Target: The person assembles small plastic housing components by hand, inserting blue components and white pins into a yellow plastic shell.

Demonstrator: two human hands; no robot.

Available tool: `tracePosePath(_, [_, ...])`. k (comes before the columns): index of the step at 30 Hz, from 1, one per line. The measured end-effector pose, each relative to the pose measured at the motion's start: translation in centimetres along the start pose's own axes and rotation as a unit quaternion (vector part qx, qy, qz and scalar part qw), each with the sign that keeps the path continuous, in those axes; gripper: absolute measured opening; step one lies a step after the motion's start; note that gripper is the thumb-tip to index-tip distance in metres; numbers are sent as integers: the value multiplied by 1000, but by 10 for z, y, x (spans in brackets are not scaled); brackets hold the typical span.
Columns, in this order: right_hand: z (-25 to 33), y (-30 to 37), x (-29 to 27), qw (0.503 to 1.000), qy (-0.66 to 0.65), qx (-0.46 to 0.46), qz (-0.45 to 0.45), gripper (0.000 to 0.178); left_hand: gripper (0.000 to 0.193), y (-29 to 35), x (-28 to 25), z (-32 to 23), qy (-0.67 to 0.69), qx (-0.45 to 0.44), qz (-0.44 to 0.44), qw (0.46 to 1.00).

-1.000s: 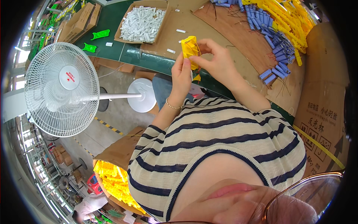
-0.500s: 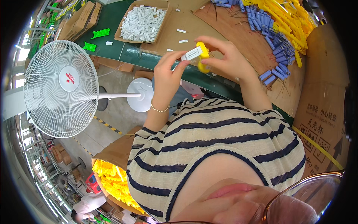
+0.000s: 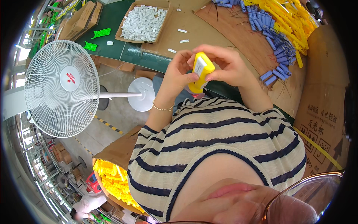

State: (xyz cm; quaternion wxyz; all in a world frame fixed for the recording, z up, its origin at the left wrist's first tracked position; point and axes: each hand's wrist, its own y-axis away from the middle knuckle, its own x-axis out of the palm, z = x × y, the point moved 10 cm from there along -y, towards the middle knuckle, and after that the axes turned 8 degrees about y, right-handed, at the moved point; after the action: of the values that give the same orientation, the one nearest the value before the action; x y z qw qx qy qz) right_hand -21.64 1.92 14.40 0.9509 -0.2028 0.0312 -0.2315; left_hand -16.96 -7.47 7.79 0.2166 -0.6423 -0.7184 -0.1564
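Note:
Both my hands hold one small yellow plastic casing (image 3: 200, 72) with a white insert at its upper end, close in front of my striped shirt. My left hand (image 3: 178, 72) pinches its left side, thumb on the lower part. My right hand (image 3: 225, 66) wraps over the top and right side, fingertips on the casing. A bead bracelet circles my left wrist.
A cardboard tray of small white parts (image 3: 143, 21) lies on the green bench ahead. Blue cylinders (image 3: 276, 48) and yellow casings (image 3: 287, 18) are piled at the upper right. A white pedestal fan (image 3: 59, 87) stands left. A box of yellow parts (image 3: 113, 179) sits on the floor.
The white insert that my left hand was bringing to the yellow casing now sits in its end. Both hands have turned the casing more upright and closed around it.

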Motion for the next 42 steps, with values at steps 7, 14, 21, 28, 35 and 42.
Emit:
tracePosePath(7, [-17,-3,-11,991,87,81,-60,57,59,1,-4,35,49,-65,-63,995])
tracePosePath(14, [-40,6,-23,966,36,169,-192,41,62,11,19,25,-93,84,-11,992])
tracePosePath(21, [-41,6,-22,974,73,129,-171,10,56,9,10,14,-130,108,-13,986])
tracePosePath(28, [-18,10,-12,905,375,25,-197,7,49,11,6,3,-183,198,-90,959])
tracePosePath(35, [-25,18,19,838,523,-27,-152,6,37,8,-27,18,-91,152,-183,967])
tracePosePath(42, [-42,6,18,874,482,-53,-37,7,36,3,-37,32,-59,93,-177,978])
